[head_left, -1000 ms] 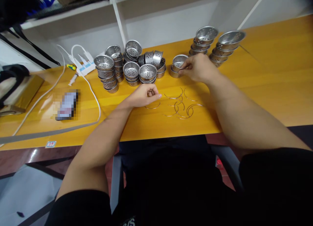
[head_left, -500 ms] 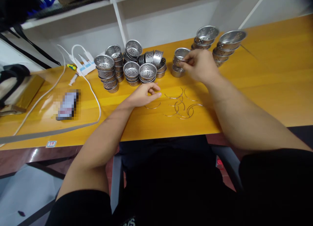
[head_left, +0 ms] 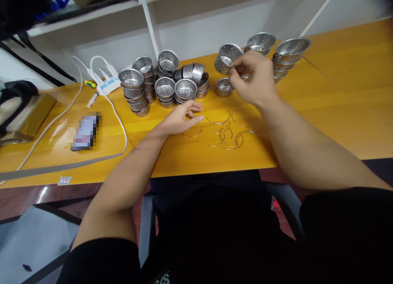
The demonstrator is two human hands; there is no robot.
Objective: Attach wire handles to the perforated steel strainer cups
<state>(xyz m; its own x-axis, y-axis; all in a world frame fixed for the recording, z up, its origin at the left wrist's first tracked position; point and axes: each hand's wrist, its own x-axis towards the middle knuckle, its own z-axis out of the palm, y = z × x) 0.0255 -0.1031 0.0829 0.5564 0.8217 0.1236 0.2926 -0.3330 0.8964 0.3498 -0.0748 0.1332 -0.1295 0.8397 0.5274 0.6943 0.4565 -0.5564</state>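
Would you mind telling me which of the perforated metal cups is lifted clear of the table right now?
The cup pinched in the right hand, tilted in the air above a lone cup on the table; all others sit stacked.

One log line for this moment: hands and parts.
right hand: holds perforated metal cup raised, tilted | left hand: open on table beside wire rings

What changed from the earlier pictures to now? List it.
The right hand has lifted a perforated metal cup up off the short stack, leaving one cup on the table. The left hand uncurled its fingers but stayed put beside the wire rings. The other cup stacks and the phone are unmoved.
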